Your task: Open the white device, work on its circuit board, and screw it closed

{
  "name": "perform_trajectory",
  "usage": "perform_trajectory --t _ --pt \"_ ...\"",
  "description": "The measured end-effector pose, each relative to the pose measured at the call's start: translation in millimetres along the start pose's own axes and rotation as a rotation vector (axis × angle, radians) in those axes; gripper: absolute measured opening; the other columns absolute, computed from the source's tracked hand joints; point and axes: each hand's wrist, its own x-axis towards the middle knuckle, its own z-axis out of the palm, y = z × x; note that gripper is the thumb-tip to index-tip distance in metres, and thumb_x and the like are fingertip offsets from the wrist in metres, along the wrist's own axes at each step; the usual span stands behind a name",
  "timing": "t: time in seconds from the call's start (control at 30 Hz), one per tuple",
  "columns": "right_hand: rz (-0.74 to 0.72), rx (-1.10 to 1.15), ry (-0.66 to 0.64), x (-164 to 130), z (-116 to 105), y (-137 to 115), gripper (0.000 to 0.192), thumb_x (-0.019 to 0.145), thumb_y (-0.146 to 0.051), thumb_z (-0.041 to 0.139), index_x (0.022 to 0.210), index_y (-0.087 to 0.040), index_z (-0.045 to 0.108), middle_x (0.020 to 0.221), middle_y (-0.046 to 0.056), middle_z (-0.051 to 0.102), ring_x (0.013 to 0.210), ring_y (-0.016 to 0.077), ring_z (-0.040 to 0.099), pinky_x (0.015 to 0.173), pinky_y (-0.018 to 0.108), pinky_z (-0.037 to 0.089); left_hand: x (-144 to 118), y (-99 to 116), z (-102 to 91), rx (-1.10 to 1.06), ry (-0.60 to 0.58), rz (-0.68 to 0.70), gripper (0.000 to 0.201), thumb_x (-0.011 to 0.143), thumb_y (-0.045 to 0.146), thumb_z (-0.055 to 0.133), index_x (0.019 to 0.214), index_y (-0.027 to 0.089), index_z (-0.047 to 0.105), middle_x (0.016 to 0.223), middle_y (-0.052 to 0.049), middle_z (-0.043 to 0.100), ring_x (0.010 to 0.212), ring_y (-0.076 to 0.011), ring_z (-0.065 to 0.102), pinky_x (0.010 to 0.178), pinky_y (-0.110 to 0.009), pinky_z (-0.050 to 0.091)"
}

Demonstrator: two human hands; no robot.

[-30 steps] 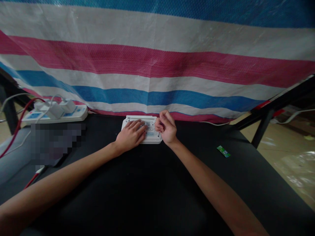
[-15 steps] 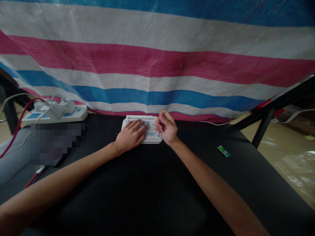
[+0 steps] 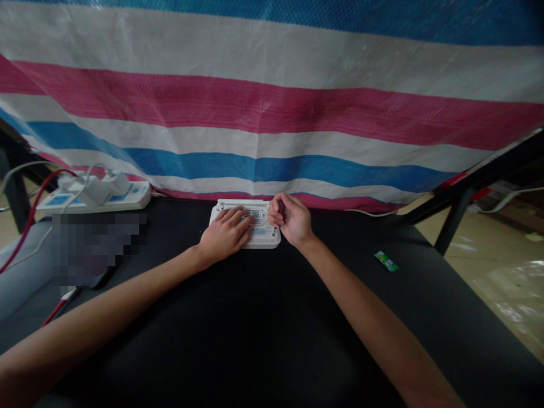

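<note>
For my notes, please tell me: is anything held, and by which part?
The left hand lies on the white device without a visible grip. The right hand is curled at its right end; whether it holds anything cannot be told.

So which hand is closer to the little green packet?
Right. The right hand is curled at the right end of the white device, left of the green packet and farther back. The left hand lies on the device, even farther left.
</note>
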Motion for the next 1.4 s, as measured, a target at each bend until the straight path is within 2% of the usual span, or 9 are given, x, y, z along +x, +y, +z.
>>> perform_trajectory --t 0.17,0.3,0.53,0.87,1.1,1.23,1.4 --pt "-0.052 -0.050 0.020 -5.3 10.1 7.3 0.041 0.085 -0.059 0.059 0.075 -0.022 0.046 0.048 -0.010 0.029 0.039 0.0057 0.017 0.040 0.020 0.011 0.6 0.1 -1.1 0.008 0.004 0.008 0.038 0.101 0.033 0.039 0.123 0.013 0.063 0.128 -0.016 0.063 0.121 -0.0319 0.057 0.099 -0.047 0.047" --pt "-0.079 -0.113 0.033 -11.5 15.8 8.9 0.037 0.079 -0.048 0.069 0.082 -0.024 0.040 0.050 -0.012 0.032 0.042 0.0058 0.017 0.041 0.020 0.012 1.3 0.2 -1.9 0.018 0.012 0.011 0.038 0.101 0.032 0.038 0.122 0.012 0.063 0.127 -0.015 0.064 0.121 -0.0321 0.057 0.098 -0.047 0.048" --pt "-0.041 -0.107 -0.021 -6.4 6.2 7.7 0.037 0.081 -0.046 0.064 0.067 -0.021 0.042 0.050 -0.009 0.033 0.041 0.0053 0.021 0.041 0.021 0.013 1.1 0.9 -1.4 0.010 0.013 0.007 0.038 0.101 0.032 0.038 0.123 0.012 0.063 0.128 -0.016 0.063 0.120 -0.0321 0.057 0.098 -0.049 0.047" --pt "-0.040 -0.037 -0.013 -2.1 2.0 5.5 0.037 0.082 -0.044 0.061 0.061 -0.021 0.041 0.047 -0.010 0.027 0.039 0.0050 0.017 0.040 0.022 0.011 1.1 0.3 -2.5 0.013 0.009 0.012 0.037 0.101 0.032 0.040 0.122 0.013 0.063 0.127 -0.015 0.063 0.122 -0.0321 0.056 0.099 -0.047 0.047" --pt "-0.035 -0.045 0.078 -5.0 5.1 5.5 0.037 0.081 -0.048 0.064 0.081 -0.026 0.035 0.048 -0.013 0.030 0.039 0.0067 0.018 0.040 0.020 0.011 0.9 0.8 -2.4 0.006 0.019 0.007 0.037 0.101 0.032 0.040 0.122 0.013 0.064 0.126 -0.016 0.064 0.120 -0.0319 0.057 0.099 -0.047 0.047" --pt "-0.068 -0.035 0.116 -6.3 8.7 6.0 0.039 0.079 -0.047 0.066 0.083 -0.026 0.033 0.051 -0.012 0.037 0.039 0.0070 0.024 0.040 0.020 0.016 0.6 0.3 -2.0 -0.013 0.008 -0.003 0.038 0.101 0.032 0.039 0.123 0.014 0.063 0.128 -0.016 0.063 0.122 -0.0314 0.056 0.100 -0.048 0.046" --pt "-0.157 -0.083 0.196 -7.9 14.5 7.2 0.035 0.079 -0.046 0.068 0.076 -0.023 0.042 0.063 -0.005 0.053 0.046 0.0093 0.045 0.046 0.025 0.033 0.6 -0.1 -2.3 -0.024 0.004 -0.006 0.037 0.101 0.033 0.039 0.123 0.014 0.063 0.128 -0.016 0.063 0.122 -0.0312 0.056 0.100 -0.048 0.046"
